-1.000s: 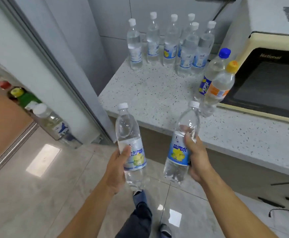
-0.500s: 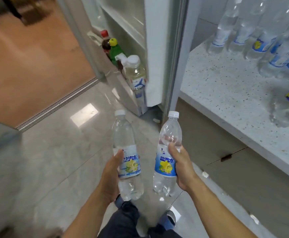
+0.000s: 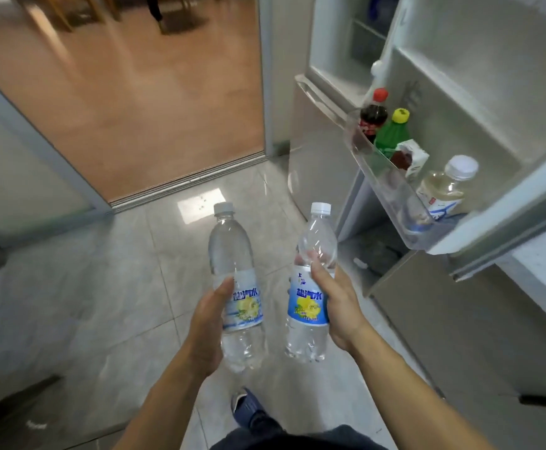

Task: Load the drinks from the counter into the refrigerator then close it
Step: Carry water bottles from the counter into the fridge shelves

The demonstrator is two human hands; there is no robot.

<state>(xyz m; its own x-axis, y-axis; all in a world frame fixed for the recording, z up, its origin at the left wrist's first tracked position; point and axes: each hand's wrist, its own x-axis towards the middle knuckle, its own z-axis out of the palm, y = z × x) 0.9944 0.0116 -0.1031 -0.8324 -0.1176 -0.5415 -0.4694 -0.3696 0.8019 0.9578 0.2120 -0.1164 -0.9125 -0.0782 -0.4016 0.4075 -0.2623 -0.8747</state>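
Pale tiled kitchen floor (image 3: 102, 303) underfoot. Left hand (image 3: 205, 329) grips a clear lemon-label water bottle (image 3: 235, 287), right hand (image 3: 338, 306) grips its blue-labelled twin (image 3: 310, 287), both upright. Up and to the right, the open refrigerator's clear door shelf (image 3: 391, 196), right hand nearer.

A pale tiled floor (image 3: 70, 303) is seen underfoot, marked by a bright patch of reflected light (image 3: 200, 203). Beyond a metal door track (image 3: 184, 183), a wooden floor (image 3: 135, 92) is laid, on which furniture legs (image 3: 70, 14) are glimpsed, blurred. A grey cabinet front (image 3: 460, 336) is set at right, and a blue shoe (image 3: 244, 405) is seen below.
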